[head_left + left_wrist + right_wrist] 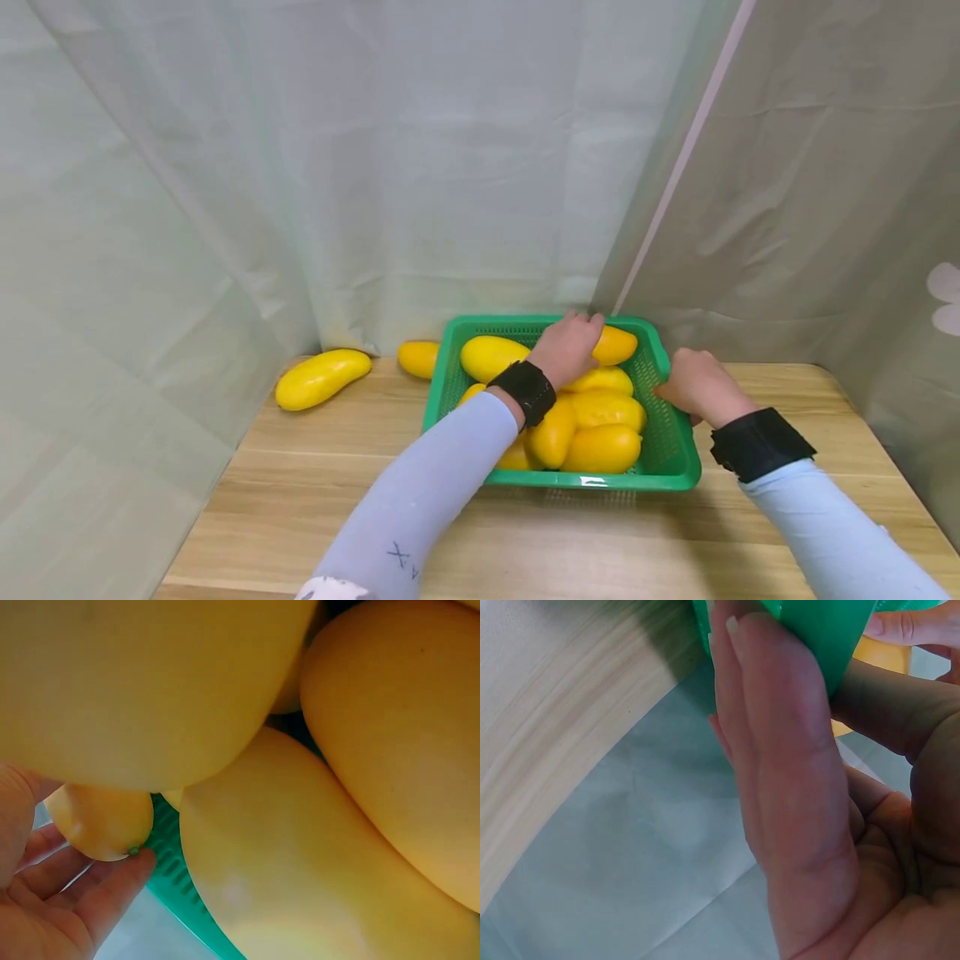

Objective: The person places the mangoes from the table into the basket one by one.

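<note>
Several yellow mangoes (602, 450) lie heaped in a green plastic basket (570, 481) in the head view. My left hand (567, 350) reaches over them to the back right of the basket, with its fingers round a mango (617, 345). The left wrist view shows that mango's stem end (105, 825) between the thumb and fingers, while larger mangoes close by fill most of the picture. At the basket's right side, my right hand (703, 386) grips the rim. In the right wrist view its fingers (791, 750) lie outside the green wall, with the thumb over on the inner side.
Outside the basket, one mango (322, 379) lies at the table's back left, and another mango (418, 358) sits against the basket's left side. The wooden table (315, 500) ends at a pale curtain (465, 167) behind and at both sides.
</note>
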Tool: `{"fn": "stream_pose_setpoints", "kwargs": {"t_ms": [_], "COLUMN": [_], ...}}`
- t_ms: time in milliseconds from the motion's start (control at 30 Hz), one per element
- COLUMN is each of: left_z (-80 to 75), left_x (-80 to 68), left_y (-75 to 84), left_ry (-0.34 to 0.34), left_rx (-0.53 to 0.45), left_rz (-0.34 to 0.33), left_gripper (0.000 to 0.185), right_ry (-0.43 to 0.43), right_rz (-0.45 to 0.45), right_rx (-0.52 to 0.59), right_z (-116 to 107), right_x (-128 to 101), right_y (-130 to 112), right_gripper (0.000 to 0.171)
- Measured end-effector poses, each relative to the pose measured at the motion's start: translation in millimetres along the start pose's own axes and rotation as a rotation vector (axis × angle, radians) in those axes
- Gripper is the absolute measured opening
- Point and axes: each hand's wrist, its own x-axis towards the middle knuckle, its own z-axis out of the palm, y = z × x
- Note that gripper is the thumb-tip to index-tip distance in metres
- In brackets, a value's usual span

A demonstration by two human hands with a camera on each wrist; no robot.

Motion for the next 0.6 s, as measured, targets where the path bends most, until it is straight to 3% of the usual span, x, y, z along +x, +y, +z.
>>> {"fn": "stream_pose_setpoints", "kwargs": {"t_ms": [400,600], "left_z": [-5.3,-12.3], "left_x": [-7.9,-17.3], "left_y": [-10.4,-25.6], "left_ry": [-0.038,0.02], "left_rx": [-0.025,-0.059], "left_rz": [-0.097,-0.094], "left_gripper": [0.063,0.064], "right_ry": [0.0,0.007], "right_rz": [-0.011,-0.033], "right_rx": [-0.02,-0.013], "right_z": [-1,-1], "right_x": [5,7], "right_y": [-1,1], "right_gripper": [0.025,0.025]}}
